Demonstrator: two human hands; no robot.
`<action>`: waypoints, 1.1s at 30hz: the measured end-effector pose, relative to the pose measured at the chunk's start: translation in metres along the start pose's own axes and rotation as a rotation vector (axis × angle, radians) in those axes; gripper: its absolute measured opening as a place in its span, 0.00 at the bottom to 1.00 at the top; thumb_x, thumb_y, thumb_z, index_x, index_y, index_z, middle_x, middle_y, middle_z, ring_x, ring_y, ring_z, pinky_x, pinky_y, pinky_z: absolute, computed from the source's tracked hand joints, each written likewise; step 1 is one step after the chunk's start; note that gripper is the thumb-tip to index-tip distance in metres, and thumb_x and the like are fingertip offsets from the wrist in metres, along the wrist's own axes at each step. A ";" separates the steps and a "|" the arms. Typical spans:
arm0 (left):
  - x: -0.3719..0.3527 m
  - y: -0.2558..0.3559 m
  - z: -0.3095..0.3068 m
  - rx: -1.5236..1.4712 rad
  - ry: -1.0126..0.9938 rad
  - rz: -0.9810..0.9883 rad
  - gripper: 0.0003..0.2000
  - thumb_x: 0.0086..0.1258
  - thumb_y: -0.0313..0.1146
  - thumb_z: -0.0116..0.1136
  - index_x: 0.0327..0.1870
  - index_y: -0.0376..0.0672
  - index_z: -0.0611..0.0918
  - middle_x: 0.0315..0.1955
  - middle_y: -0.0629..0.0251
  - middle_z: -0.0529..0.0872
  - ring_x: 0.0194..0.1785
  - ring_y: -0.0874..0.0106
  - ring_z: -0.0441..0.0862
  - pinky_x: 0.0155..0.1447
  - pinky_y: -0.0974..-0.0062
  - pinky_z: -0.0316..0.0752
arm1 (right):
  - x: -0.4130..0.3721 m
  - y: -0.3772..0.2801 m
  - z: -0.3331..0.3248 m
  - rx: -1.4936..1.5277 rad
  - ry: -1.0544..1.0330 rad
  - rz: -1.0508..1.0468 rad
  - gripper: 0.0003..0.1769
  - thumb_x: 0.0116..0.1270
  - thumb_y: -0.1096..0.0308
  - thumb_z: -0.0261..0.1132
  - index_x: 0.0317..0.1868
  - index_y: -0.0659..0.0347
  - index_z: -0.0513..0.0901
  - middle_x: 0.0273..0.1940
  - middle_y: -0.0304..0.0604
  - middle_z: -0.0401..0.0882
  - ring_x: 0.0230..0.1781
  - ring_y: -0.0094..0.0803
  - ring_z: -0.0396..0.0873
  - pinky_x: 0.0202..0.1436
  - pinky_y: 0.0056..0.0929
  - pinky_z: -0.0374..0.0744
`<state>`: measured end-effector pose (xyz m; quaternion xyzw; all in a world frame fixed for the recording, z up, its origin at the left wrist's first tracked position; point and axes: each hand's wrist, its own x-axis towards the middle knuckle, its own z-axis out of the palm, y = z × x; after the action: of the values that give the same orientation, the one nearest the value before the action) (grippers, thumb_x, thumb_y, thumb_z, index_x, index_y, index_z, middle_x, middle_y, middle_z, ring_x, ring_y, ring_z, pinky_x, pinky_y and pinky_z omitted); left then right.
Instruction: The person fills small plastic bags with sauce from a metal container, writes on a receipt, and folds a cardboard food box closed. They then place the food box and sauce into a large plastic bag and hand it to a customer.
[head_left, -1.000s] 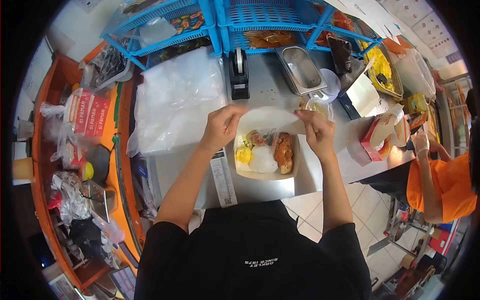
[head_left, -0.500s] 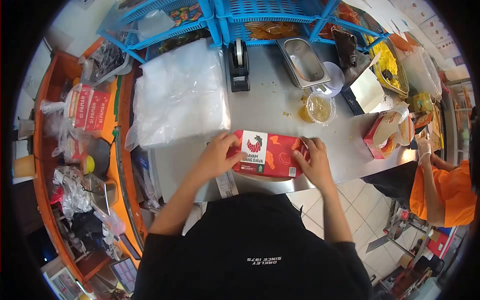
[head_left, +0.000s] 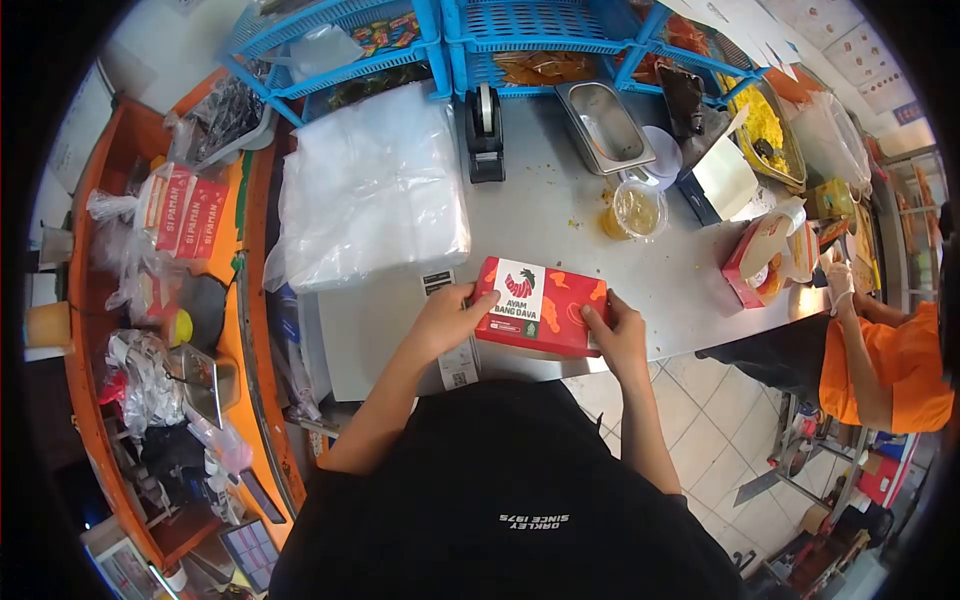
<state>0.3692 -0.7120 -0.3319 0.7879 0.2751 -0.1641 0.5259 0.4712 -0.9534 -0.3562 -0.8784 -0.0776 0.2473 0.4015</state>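
Note:
A closed red meal box [head_left: 540, 305] with a white label and a rooster logo lies on the steel counter [head_left: 520, 215] near its front edge. My left hand [head_left: 447, 318] grips the box's left end. Gripping the right end is my right hand [head_left: 615, 335]. The box sits slightly turned, its right end nearer me.
A stack of clear plastic bags [head_left: 370, 190] lies to the left. Behind are a tape dispenser [head_left: 486, 135], a steel pan [head_left: 605, 125] and a round tub of sauce [head_left: 638, 210]. Blue racks [head_left: 540, 35] line the back. A person in orange [head_left: 885, 365] works at the right.
The open box with rice and chicken has been closed by folding its lid down. Both hands now hold its ends, and the box has shifted slightly toward me.

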 end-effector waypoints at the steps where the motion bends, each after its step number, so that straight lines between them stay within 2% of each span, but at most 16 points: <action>1: 0.003 -0.003 0.001 0.099 -0.102 -0.016 0.22 0.68 0.42 0.56 0.52 0.31 0.77 0.44 0.44 0.82 0.48 0.58 0.81 0.51 0.66 0.73 | 0.001 0.002 0.005 -0.002 0.007 0.000 0.41 0.59 0.56 0.67 0.62 0.80 0.64 0.47 0.66 0.79 0.46 0.46 0.82 0.51 0.33 0.77; 2: 0.011 -0.017 0.012 0.099 -0.105 -0.010 0.22 0.68 0.42 0.56 0.52 0.31 0.77 0.44 0.44 0.82 0.48 0.58 0.81 0.51 0.66 0.73 | 0.004 0.010 0.012 0.115 -0.027 -0.027 0.42 0.61 0.57 0.65 0.65 0.79 0.59 0.52 0.68 0.75 0.52 0.46 0.78 0.56 0.33 0.74; 3: 0.018 -0.041 0.031 0.163 0.033 0.060 0.24 0.68 0.40 0.56 0.60 0.34 0.71 0.55 0.42 0.72 0.59 0.56 0.71 0.60 0.65 0.67 | 0.003 0.014 0.018 0.232 -0.067 -0.049 0.43 0.64 0.57 0.63 0.68 0.78 0.53 0.57 0.69 0.71 0.59 0.46 0.74 0.61 0.33 0.70; 4: 0.018 -0.055 0.042 0.227 0.171 0.130 0.29 0.68 0.39 0.55 0.67 0.37 0.65 0.67 0.41 0.61 0.70 0.53 0.60 0.68 0.65 0.60 | -0.007 -0.002 0.013 0.377 -0.163 0.016 0.45 0.66 0.63 0.61 0.71 0.74 0.43 0.68 0.69 0.55 0.69 0.45 0.60 0.68 0.33 0.61; 5: 0.011 -0.059 0.041 0.227 0.168 0.136 0.29 0.68 0.39 0.55 0.67 0.37 0.65 0.67 0.41 0.61 0.70 0.53 0.60 0.68 0.65 0.60 | -0.013 0.002 0.011 0.377 -0.156 0.016 0.45 0.66 0.63 0.61 0.71 0.74 0.43 0.68 0.69 0.55 0.69 0.45 0.60 0.68 0.33 0.61; 7: 0.000 -0.066 0.028 -0.016 0.167 0.620 0.37 0.66 0.41 0.57 0.73 0.45 0.53 0.72 0.44 0.45 0.76 0.49 0.37 0.75 0.62 0.43 | -0.028 0.015 0.002 0.136 -0.141 -0.443 0.46 0.67 0.69 0.60 0.73 0.66 0.36 0.73 0.60 0.46 0.73 0.41 0.52 0.67 0.32 0.65; 8: -0.007 -0.063 0.027 -0.074 0.172 0.729 0.31 0.64 0.35 0.61 0.69 0.48 0.65 0.71 0.46 0.54 0.75 0.49 0.44 0.74 0.57 0.49 | -0.033 0.021 0.002 0.012 -0.091 -0.520 0.43 0.64 0.73 0.61 0.74 0.60 0.46 0.73 0.59 0.44 0.73 0.48 0.52 0.68 0.35 0.64; 12: 0.005 -0.091 0.039 0.107 0.249 0.956 0.19 0.56 0.23 0.64 0.51 0.48 0.83 0.64 0.56 0.70 0.71 0.49 0.57 0.71 0.59 0.59 | -0.044 0.029 0.022 -0.151 0.010 -0.563 0.34 0.61 0.72 0.64 0.68 0.50 0.65 0.72 0.61 0.44 0.63 0.57 0.66 0.60 0.38 0.74; 19: 0.000 -0.090 0.038 0.179 0.224 0.970 0.22 0.54 0.36 0.69 0.52 0.44 0.82 0.62 0.58 0.73 0.71 0.49 0.58 0.70 0.58 0.60 | -0.035 0.039 0.025 -0.103 -0.020 -0.563 0.31 0.60 0.76 0.62 0.65 0.56 0.69 0.71 0.63 0.47 0.66 0.56 0.63 0.64 0.39 0.69; 21: -0.001 -0.085 0.043 0.519 0.392 1.043 0.22 0.53 0.43 0.68 0.46 0.40 0.83 0.61 0.58 0.74 0.70 0.51 0.61 0.70 0.58 0.60 | -0.032 0.027 0.019 -0.007 -0.056 -0.464 0.26 0.59 0.73 0.64 0.60 0.58 0.76 0.72 0.60 0.49 0.69 0.55 0.59 0.67 0.40 0.66; 23: -0.002 -0.052 0.049 0.557 0.448 1.027 0.16 0.56 0.40 0.65 0.41 0.39 0.82 0.58 0.57 0.76 0.67 0.55 0.67 0.69 0.59 0.61 | -0.021 0.017 0.009 -0.486 0.158 -0.758 0.17 0.55 0.70 0.66 0.47 0.61 0.84 0.69 0.60 0.56 0.68 0.55 0.60 0.64 0.39 0.69; 25: 0.010 -0.031 0.058 0.553 0.178 1.181 0.12 0.57 0.35 0.62 0.39 0.38 0.81 0.54 0.57 0.79 0.62 0.59 0.72 0.67 0.62 0.64 | 0.002 -0.016 0.015 -0.503 0.205 -0.749 0.11 0.51 0.70 0.66 0.36 0.63 0.86 0.66 0.57 0.63 0.68 0.56 0.60 0.64 0.42 0.67; 27: 0.020 -0.038 0.071 0.444 0.203 1.140 0.10 0.57 0.32 0.63 0.38 0.39 0.81 0.52 0.59 0.80 0.61 0.61 0.73 0.67 0.62 0.65 | 0.048 -0.045 0.033 -0.364 0.141 -0.763 0.10 0.55 0.68 0.66 0.35 0.64 0.85 0.59 0.55 0.72 0.61 0.49 0.69 0.60 0.39 0.70; 29: 0.027 -0.037 0.073 0.347 0.227 1.105 0.09 0.56 0.29 0.63 0.38 0.40 0.82 0.51 0.60 0.81 0.60 0.63 0.74 0.66 0.63 0.66 | 0.099 -0.090 0.064 0.407 -0.030 -0.321 0.12 0.59 0.64 0.66 0.38 0.63 0.84 0.46 0.51 0.80 0.51 0.37 0.76 0.57 0.34 0.72; 31: 0.028 -0.033 0.068 0.288 0.274 1.053 0.07 0.55 0.29 0.64 0.35 0.40 0.81 0.49 0.62 0.82 0.58 0.65 0.76 0.66 0.63 0.67 | 0.150 -0.116 0.096 0.565 0.170 -0.420 0.13 0.61 0.61 0.67 0.40 0.62 0.84 0.36 0.42 0.83 0.42 0.27 0.78 0.50 0.28 0.74; 33: 0.032 -0.033 0.069 0.247 0.330 1.057 0.06 0.55 0.28 0.65 0.31 0.41 0.80 0.45 0.63 0.83 0.57 0.65 0.77 0.66 0.63 0.67 | 0.198 -0.121 0.117 0.592 0.041 -0.290 0.13 0.61 0.62 0.68 0.40 0.63 0.83 0.35 0.39 0.81 0.43 0.25 0.76 0.47 0.26 0.72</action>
<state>0.3768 -0.7570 -0.4015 0.8894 -0.0992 0.2157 0.3907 0.5923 -0.7283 -0.4047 -0.7083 -0.1185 0.1817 0.6717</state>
